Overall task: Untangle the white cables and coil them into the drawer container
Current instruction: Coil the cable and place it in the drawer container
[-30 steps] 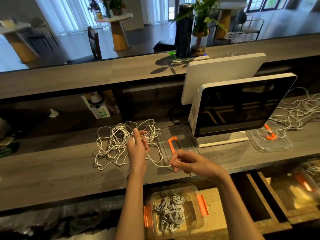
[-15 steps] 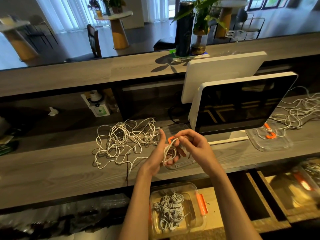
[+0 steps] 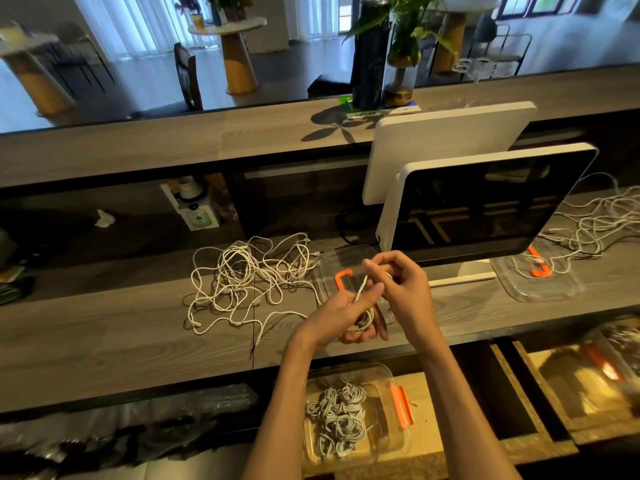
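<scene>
At the desk [image 3: 104,341], I watch the left hand [image 3: 341,315] curl around a small coil of white cable [image 3: 363,318] while the right hand [image 3: 403,289] pinches the loose end and leads it over the loops. Both hands hold the same cable, close together above the desk's front edge. The tangled pile [image 3: 249,275] of white cables lies just to the left on the desk; the drawer container [image 3: 398,441] sits open below, already carrying several finished coils [image 3: 337,415]. The risk, as I judge it: the trailing strand (I cannot tell whether it is free of the pile) may snag and drag the tangle, or the coil may spring loose if the left hand's grip slackens before the end is wrapped.
</scene>
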Demonstrator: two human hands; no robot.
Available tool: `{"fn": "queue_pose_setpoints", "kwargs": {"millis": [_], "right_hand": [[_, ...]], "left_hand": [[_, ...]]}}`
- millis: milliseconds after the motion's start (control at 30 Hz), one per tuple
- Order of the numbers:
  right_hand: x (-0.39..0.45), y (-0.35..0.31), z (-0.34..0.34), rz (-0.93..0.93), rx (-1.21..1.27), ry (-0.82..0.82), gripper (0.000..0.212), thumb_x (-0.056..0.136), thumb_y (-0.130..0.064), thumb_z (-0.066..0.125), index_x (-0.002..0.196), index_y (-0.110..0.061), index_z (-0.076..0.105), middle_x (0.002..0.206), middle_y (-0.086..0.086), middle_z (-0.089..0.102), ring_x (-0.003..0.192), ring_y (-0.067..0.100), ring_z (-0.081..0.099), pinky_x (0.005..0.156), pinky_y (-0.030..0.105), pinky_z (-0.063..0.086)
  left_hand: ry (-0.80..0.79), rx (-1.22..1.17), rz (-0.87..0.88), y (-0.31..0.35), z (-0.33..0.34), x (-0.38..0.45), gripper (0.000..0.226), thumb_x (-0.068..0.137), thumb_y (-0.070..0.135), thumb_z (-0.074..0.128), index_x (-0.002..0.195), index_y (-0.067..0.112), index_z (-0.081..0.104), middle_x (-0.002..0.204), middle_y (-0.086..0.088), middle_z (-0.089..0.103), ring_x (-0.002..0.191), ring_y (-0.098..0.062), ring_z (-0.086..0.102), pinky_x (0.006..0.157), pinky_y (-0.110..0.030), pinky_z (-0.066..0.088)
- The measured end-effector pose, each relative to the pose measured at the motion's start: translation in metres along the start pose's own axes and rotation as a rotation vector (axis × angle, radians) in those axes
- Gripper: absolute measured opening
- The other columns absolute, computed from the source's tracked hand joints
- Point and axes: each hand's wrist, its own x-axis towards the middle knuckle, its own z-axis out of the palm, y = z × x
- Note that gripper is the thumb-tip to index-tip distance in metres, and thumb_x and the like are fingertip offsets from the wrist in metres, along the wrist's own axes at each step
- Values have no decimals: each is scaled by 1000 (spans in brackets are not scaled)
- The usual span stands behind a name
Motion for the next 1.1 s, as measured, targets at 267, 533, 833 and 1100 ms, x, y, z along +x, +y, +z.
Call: {"fn": "queue_pose_setpoints", "kwargs": {"millis": [267,533,833,1100], "right_hand": [[0,16,-9,86,-240,-36,22,92,-39,70,93,-17,71,79,7,70,73,15,67,63,21,52],[-5,15,-10,232,-107,-277,15,101,-18,63,108,-6,69,80,-2,70,68,0,62,59,14,47],[-9,20,-5,301,-211,-374,22,101,-22,64,103,0,71,76,0,66,62,-4,58,57,11,43],[-7,15,-16,268,-293,-448,15,101,-20,63,100,-10,75,77,-5,67,66,-4,59,60,10,45]], "left_hand": [[142,-257,53,-2,-3,3,61,110,39,24,95,-1,68,60,-21,59,40,-19,34,45,-33,17],[597,-427,69,-20,-10,13,20,104,12,30,108,4,48,70,-22,61,36,-22,44,36,-22,28],[653,-795,11,-27,-17,13,34,107,22,36,118,0,60,74,-16,63,42,-14,40,40,-22,28],[339,-857,62,-28,-22,-1,41,106,28,49,123,-5,63,83,-5,59,59,-7,42,53,-18,33]]}}
